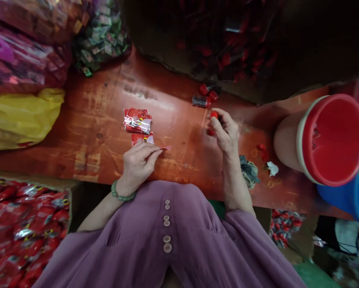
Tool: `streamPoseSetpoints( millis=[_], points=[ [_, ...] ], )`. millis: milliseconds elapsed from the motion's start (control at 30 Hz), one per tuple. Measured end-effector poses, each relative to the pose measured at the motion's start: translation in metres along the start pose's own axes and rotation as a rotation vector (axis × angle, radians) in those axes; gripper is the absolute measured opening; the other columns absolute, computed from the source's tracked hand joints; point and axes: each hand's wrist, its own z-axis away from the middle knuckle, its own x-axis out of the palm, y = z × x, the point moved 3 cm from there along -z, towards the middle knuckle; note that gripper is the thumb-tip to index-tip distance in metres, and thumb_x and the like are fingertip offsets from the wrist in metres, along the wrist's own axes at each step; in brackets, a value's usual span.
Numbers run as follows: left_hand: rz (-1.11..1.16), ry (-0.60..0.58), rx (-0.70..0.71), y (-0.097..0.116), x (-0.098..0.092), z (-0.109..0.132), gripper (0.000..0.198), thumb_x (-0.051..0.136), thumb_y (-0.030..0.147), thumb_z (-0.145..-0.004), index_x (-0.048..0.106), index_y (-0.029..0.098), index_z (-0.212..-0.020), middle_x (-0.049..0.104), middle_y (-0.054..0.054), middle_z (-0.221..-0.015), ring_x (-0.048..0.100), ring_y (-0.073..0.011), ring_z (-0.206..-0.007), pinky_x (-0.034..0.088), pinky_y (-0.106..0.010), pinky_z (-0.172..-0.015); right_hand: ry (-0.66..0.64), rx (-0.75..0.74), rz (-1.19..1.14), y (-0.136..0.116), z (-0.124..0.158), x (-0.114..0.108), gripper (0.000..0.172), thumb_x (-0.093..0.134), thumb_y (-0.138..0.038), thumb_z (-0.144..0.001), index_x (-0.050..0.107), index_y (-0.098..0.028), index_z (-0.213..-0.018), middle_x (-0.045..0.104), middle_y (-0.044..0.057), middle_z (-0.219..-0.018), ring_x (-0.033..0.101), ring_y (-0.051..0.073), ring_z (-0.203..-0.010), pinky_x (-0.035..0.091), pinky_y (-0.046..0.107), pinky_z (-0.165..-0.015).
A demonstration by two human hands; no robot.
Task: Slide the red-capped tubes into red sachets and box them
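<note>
My left hand [139,163], with a green bead bracelet [123,197] at the wrist, pinches a thin red-and-pink packet [165,149] by its edge. Just beyond it lie a stack of shiny red packets [137,121] and one separate red packet [142,137]. My right hand [228,134] is closed around a small red-capped container [214,115], mostly hidden by the fingers. Farther back, a small dark-labelled jar [199,101] lies on its side, with a few red-capped pieces [204,89] beside it.
Filled plastic bags and a yellow bag [23,118] stand at the left of the worn orange table [173,120]. A dark box [227,44] of red-capped jars is behind. At the right are a red-lidded bucket [335,140], a cloth [249,172] and rubber bands [270,184].
</note>
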Motion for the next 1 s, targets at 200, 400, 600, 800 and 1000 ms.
streamPoseSetpoints(
  millis=[200, 400, 600, 800, 1000],
  points=[
    [0.130, -0.010, -0.096, 0.004, 0.000, -0.001, 0.007, 0.076, 0.023, -0.082, 0.075, 0.017, -0.079, 0.077, -0.003, -0.079, 0.072, -0.0146, -0.073, 0.058, -0.028, -0.073, -0.201, 0.373, -0.659, -0.025, 0.045, 0.053, 0.045, 0.059, -0.066, -0.086, 0.065, -0.025, -0.102, 0.071, -0.002, -0.072, 0.062, 0.009, -0.049, 0.044, 0.019, -0.040],
    [-0.105, -0.038, 0.013, 0.004, -0.002, 0.003, 0.013, 0.070, 0.026, -0.088, 0.073, 0.019, -0.077, 0.076, -0.001, -0.077, 0.067, -0.0137, -0.071, 0.055, -0.028, -0.072, -0.263, 0.470, -0.727, -0.041, 0.075, 0.061, 0.039, 0.081, -0.049, -0.074, 0.062, -0.026, -0.100, 0.074, -0.002, -0.087, 0.065, 0.008, -0.048, 0.045, 0.016, -0.033],
    [-0.213, 0.016, 0.276, 0.007, 0.002, 0.009, 0.004, 0.068, 0.018, -0.088, 0.072, 0.017, -0.087, 0.075, -0.003, -0.081, 0.065, -0.0148, -0.073, 0.054, -0.029, -0.072, -0.570, 0.520, -0.795, -0.053, 0.084, 0.059, 0.041, 0.082, -0.036, -0.077, 0.059, -0.022, -0.107, 0.068, -0.006, -0.073, 0.063, 0.006, -0.043, 0.043, 0.013, -0.032],
    [-0.152, -0.024, 0.404, 0.004, 0.001, 0.015, 0.012, 0.070, 0.016, -0.087, 0.071, 0.021, -0.098, 0.075, -0.003, -0.087, 0.064, -0.0152, -0.079, 0.051, -0.030, -0.074, -0.748, 0.595, -0.863, -0.046, 0.083, 0.067, 0.052, 0.086, -0.031, -0.072, 0.047, -0.022, -0.106, 0.069, -0.009, -0.078, 0.061, 0.005, -0.038, 0.040, 0.011, -0.030],
    [-0.095, -0.105, 0.460, -0.001, 0.001, 0.016, 0.018, 0.072, 0.012, -0.084, 0.069, 0.017, -0.100, 0.074, -0.005, -0.087, 0.064, -0.0156, -0.080, 0.053, -0.029, -0.074, -0.857, 0.600, -0.815, -0.034, 0.080, 0.068, 0.047, 0.081, -0.029, -0.078, 0.050, -0.020, -0.112, 0.066, -0.010, -0.069, 0.062, 0.006, -0.039, 0.037, 0.009, -0.030]
  ],
)
